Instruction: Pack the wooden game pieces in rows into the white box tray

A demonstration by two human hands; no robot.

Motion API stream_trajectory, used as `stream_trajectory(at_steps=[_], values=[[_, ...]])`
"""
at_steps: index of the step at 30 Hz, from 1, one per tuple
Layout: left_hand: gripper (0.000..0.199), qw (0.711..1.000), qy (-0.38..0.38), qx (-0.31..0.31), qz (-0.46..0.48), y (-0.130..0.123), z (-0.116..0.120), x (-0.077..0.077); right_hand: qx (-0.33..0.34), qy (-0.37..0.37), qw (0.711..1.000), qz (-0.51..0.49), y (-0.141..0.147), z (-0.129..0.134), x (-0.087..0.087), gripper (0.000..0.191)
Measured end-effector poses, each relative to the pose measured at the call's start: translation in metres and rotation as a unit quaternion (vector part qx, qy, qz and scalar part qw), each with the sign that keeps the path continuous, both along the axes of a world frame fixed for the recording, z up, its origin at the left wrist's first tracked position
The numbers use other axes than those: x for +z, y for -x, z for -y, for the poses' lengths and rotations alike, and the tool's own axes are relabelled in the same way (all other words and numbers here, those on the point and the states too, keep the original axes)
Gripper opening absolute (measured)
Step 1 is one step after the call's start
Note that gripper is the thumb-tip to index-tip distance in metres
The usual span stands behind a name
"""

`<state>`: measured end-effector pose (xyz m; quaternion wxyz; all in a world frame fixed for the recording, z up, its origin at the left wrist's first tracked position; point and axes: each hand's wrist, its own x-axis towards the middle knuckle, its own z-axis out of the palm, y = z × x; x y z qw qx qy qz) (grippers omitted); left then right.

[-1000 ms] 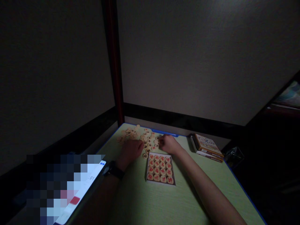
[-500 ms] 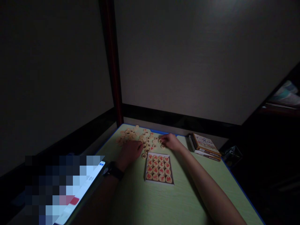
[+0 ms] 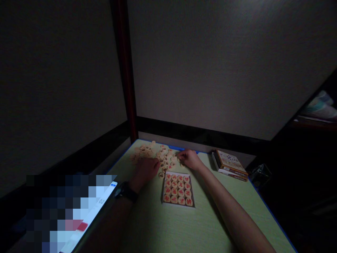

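Several round wooden pieces (image 3: 173, 164) with dark or red characters lie loose at the far side of the green table. A shallow white box (image 3: 178, 205) nearer to me holds rows of round pieces with red characters. My left hand (image 3: 147, 169), with a dark watch on its wrist, rests curled at the near edge of the loose pieces; what its fingers hold, if anything, is hidden. My right hand (image 3: 190, 159) is over the right end of the loose pieces, its fingers bent down and pressed together; whether a piece is between them is too small to tell.
Two stacked boxes (image 3: 230, 163) sit at the table's far right. A lit phone screen (image 3: 88, 218) stands at the lower left. The green table (image 3: 210, 218) has a blue rim, with a wall behind it. Dark shelves with a bundle are at the right.
My right hand has shifted slightly left over the loose pieces and now covers more of those beneath it. My left hand has hardly moved.
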<state>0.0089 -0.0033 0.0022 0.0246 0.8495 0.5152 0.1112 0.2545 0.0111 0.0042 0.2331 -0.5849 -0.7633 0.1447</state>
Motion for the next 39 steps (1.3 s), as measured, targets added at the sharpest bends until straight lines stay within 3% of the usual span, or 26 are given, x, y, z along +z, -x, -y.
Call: stream_trajectory(at_steps=[3,6,16,22,25,30,34,39], values=[[0.038,1.0,-0.001,0.001,-0.005,0.0,-0.001,-0.001,0.062,-0.064,0.994,0.06,0.014,0.003,-0.001,0.026],[0.039,1.0,-0.006,0.003,-0.004,0.001,-0.001,-0.002,0.111,-0.084,0.981,0.137,0.024,0.006,-0.002,0.025],[0.037,1.0,-0.005,0.001,-0.002,0.0,-0.001,-0.001,0.056,-0.053,0.976,0.202,0.031,0.015,0.004,0.023],[0.037,1.0,-0.002,0.003,0.002,0.0,-0.002,-0.003,0.071,-0.044,0.965,0.249,0.035,0.013,0.004,0.026],[0.037,1.0,0.0,0.003,0.003,0.001,-0.002,-0.004,0.088,-0.042,0.969,0.229,0.032,0.013,0.007,0.026],[0.038,1.0,-0.003,0.007,-0.008,0.0,-0.002,-0.002,0.108,-0.016,0.99,0.091,0.023,0.01,0.01,0.028],[0.038,1.0,0.001,0.008,-0.011,-0.001,-0.002,-0.001,0.145,-0.028,0.988,0.044,0.019,0.003,0.003,0.027],[0.038,1.0,0.0,0.007,-0.01,0.0,-0.001,0.0,0.137,-0.047,0.989,0.012,0.017,-0.003,-0.007,0.025]])
